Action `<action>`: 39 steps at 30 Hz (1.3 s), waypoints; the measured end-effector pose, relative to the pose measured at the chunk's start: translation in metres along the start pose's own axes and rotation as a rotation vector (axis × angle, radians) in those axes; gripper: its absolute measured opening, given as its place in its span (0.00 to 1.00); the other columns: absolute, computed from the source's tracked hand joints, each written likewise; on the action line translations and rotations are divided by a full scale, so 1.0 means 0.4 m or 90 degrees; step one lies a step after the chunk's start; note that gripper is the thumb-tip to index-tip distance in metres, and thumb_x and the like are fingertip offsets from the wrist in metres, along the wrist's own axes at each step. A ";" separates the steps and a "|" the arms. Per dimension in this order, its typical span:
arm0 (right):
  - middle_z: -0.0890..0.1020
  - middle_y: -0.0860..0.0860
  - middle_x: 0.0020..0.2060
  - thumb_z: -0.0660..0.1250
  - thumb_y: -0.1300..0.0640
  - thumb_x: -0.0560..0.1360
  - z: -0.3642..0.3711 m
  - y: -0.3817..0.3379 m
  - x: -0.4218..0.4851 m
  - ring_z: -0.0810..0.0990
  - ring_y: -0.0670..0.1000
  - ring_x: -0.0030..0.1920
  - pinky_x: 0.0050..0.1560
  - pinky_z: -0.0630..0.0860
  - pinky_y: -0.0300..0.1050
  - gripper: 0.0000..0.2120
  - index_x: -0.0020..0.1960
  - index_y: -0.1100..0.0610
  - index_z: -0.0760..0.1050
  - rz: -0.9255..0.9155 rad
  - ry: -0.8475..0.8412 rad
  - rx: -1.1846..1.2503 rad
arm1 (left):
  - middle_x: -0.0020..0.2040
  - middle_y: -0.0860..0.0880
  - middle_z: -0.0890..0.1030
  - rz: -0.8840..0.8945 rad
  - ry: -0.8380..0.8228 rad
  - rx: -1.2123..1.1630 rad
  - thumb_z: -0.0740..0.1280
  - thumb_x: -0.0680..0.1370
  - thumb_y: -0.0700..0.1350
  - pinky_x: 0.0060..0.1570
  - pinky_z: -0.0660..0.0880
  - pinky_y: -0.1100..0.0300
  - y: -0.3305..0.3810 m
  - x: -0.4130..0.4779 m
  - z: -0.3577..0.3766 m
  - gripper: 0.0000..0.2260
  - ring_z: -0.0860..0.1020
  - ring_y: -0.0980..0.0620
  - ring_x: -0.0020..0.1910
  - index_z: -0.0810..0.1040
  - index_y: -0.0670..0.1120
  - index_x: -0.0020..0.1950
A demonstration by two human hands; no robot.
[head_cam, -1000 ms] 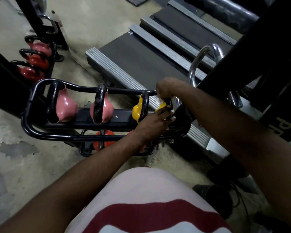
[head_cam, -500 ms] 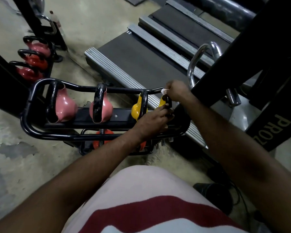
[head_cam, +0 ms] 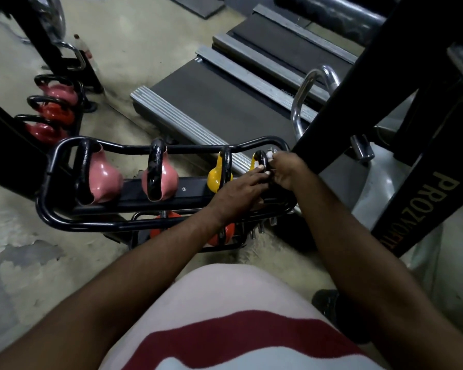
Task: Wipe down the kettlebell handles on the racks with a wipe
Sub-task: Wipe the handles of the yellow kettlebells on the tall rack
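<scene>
Floor: bare concrete, open at upper centre and lower left of the frame.
Treadmill: upper centre, its ribbed edge just behind the rack.
Black post: slants down the right side, crowding the rack's right end.
Rack: centre left, a rounded rail around four kettlebells.
Yellow kettlebell: last on the right, black handle upright.
Left hand: fingers nearly straight, tips touching that handle.
Right hand: fingers curled, pinching the wipe.
Wipe: white, pressed against the handle's top.
</scene>
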State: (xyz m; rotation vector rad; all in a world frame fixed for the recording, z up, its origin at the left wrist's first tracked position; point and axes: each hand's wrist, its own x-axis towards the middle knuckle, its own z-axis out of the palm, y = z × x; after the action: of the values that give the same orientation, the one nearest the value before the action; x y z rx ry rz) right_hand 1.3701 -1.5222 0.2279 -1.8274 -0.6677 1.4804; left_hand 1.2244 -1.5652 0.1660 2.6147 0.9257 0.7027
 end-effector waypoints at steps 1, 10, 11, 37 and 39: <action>0.74 0.53 0.30 0.55 0.67 0.81 -0.010 0.008 -0.006 0.73 0.50 0.30 0.28 0.70 0.39 0.16 0.37 0.57 0.71 -0.008 0.001 -0.015 | 0.68 0.41 0.76 -0.001 -0.003 0.001 0.73 0.73 0.41 0.58 0.78 0.44 -0.001 0.000 0.001 0.19 0.70 0.41 0.71 0.80 0.43 0.63; 0.75 0.55 0.27 0.53 0.67 0.81 0.003 -0.017 0.013 0.73 0.53 0.30 0.30 0.67 0.43 0.17 0.35 0.59 0.71 -0.022 0.015 -0.036 | 0.68 0.40 0.76 -0.002 -0.023 0.017 0.73 0.73 0.40 0.57 0.78 0.43 -0.006 0.009 0.007 0.15 0.70 0.41 0.72 0.81 0.41 0.60; 0.74 0.56 0.29 0.54 0.67 0.80 0.000 -0.014 0.007 0.73 0.52 0.29 0.29 0.68 0.42 0.16 0.36 0.58 0.71 -0.033 0.005 -0.045 | 0.68 0.40 0.76 -0.002 -0.022 0.015 0.73 0.73 0.40 0.57 0.79 0.43 -0.006 0.011 0.006 0.16 0.70 0.41 0.72 0.81 0.41 0.60; 0.78 0.53 0.42 0.68 0.56 0.74 0.137 -0.157 -0.040 0.77 0.56 0.41 0.43 0.76 0.46 0.04 0.44 0.57 0.78 -0.283 -0.192 -1.407 | 0.60 0.49 0.83 0.098 0.002 0.224 0.54 0.74 0.40 0.44 0.80 0.60 0.073 -0.034 0.020 0.22 0.79 0.47 0.62 0.85 0.44 0.57; 0.80 0.53 0.42 0.67 0.56 0.73 0.128 -0.143 -0.040 0.79 0.57 0.42 0.50 0.80 0.49 0.06 0.44 0.57 0.81 -0.261 -0.262 -1.415 | 0.59 0.49 0.83 0.110 0.007 0.234 0.54 0.74 0.41 0.44 0.80 0.59 0.073 -0.036 0.022 0.21 0.80 0.47 0.61 0.85 0.44 0.55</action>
State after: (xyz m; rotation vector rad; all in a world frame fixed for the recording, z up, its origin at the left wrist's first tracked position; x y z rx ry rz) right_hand 1.3183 -1.4884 0.2760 -2.0267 -3.4708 0.2932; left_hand 1.2340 -1.5974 0.1654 3.0470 0.9125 0.6376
